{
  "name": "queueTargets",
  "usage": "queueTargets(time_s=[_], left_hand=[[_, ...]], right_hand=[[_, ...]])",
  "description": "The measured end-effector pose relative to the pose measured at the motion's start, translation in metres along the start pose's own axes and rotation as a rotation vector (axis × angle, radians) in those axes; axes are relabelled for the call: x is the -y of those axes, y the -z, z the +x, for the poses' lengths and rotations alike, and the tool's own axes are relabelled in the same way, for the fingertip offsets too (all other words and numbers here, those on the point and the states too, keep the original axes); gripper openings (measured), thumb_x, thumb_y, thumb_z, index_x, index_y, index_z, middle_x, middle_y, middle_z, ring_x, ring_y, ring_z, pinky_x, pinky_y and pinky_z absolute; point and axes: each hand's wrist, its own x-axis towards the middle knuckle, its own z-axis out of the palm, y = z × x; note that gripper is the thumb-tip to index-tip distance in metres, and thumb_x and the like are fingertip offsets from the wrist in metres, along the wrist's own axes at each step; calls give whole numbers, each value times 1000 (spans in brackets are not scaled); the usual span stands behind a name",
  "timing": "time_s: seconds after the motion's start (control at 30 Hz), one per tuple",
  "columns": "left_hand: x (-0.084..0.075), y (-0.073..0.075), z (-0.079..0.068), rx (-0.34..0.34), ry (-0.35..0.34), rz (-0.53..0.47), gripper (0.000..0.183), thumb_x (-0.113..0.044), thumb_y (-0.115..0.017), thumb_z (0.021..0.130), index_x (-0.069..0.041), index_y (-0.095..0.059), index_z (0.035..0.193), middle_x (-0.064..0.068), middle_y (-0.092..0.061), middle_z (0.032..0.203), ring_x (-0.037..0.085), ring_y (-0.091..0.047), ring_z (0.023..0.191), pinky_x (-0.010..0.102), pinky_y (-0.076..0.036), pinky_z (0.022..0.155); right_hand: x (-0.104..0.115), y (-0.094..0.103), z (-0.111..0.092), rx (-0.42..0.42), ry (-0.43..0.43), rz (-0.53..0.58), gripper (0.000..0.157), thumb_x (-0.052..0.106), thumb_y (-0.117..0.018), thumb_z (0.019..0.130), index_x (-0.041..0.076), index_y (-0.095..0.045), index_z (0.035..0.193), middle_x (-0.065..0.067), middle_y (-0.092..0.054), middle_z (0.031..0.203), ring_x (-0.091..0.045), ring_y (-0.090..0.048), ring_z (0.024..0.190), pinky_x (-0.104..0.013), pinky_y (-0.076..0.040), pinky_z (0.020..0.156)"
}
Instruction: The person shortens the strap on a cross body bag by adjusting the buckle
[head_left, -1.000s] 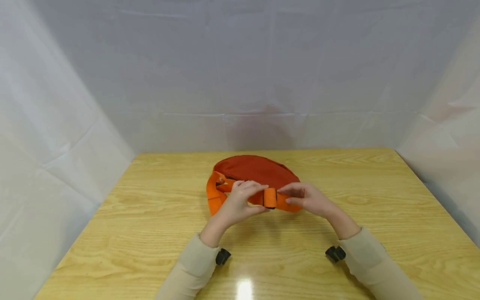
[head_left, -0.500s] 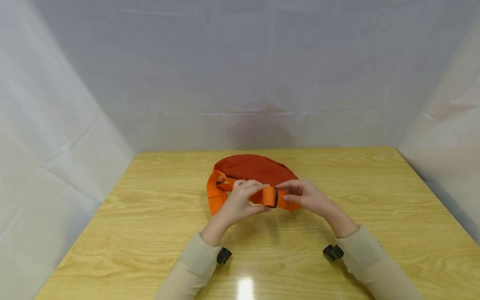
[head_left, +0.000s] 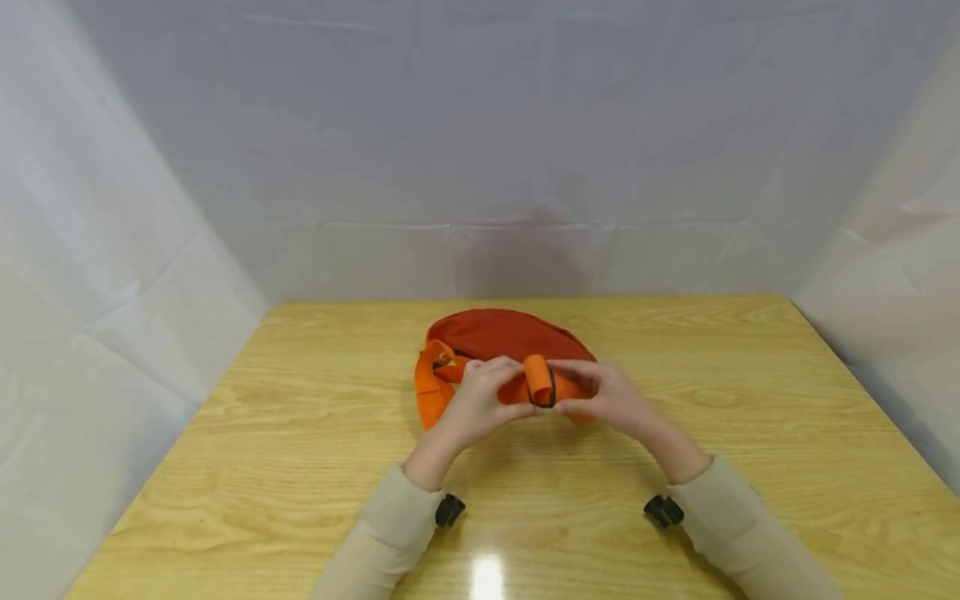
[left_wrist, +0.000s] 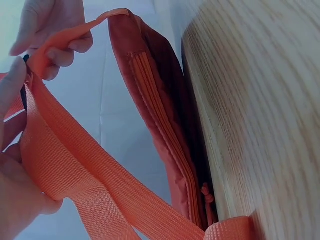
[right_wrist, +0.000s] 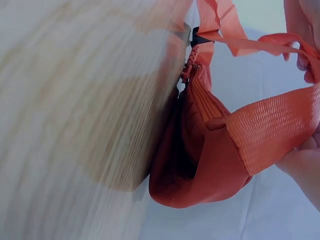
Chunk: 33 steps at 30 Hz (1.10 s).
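A red waist bag (head_left: 510, 333) sits at the middle of the table, its orange webbing strap (left_wrist: 115, 170) lifted in front of it. Left hand (head_left: 472, 408) pinches the strap between thumb and fingers, just left of a black slider (head_left: 552, 389). From the slider a short loop of webbing (head_left: 537, 375) stands up. On the other side, the right hand (head_left: 618, 404) grips the strap, thumb tip close to the slider's lower edge. In the right wrist view, the strap's sewn end (right_wrist: 245, 135) runs from the bag to the right hand, which is partly cut off by the frame.
Another part of the strap (head_left: 431, 396) curls down at the bag's left, near the left wrist. A black fitting (right_wrist: 199, 37) and a zipper pull (right_wrist: 190, 67) show at the bag's far end. The wooden table (head_left: 315, 467) meets white sheeting (head_left: 360, 267) behind.
The loop of webbing at the slider has risen taller and tilted. My right hand has shifted slightly left, its thumb coming to the slider's lower edge. The left hand stays nearly still.
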Motion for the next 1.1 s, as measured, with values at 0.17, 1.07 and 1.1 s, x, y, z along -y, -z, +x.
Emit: queueTargets(time_s=[0.17, 1.07, 1.1], left_hand=[[0, 0, 0, -8, -5, -2, 44, -27, -76, 66, -4, -64, 102, 0, -61, 91, 12, -55, 83, 32, -29, 71], [1, 6, -1, 10, -18, 72, 37, -15, -76, 70, -4, -63, 103, 3, -56, 94, 17, -48, 86, 32, -39, 74], [1, 6, -1, 8, -22, 73, 36, -13, -75, 70, -4, -64, 102, 3, -55, 94, 17, -47, 86, 31, -39, 74]], right_hand=[[2, -3, 0, -24, 24, -56, 58, 19, -69, 77, -1, -46, 127, -17, -53, 115, -20, -56, 89, -28, -47, 73], [1, -10, 0, -196, 223, -271, 45, 12, -73, 72, -6, -58, 111, -15, -60, 102, -22, -56, 82, -27, -47, 64], [0, -10, 0, -199, 228, -275, 45, 11, -73, 72, -6, -58, 111, -15, -60, 102, -22, -56, 81, -27, -47, 64]])
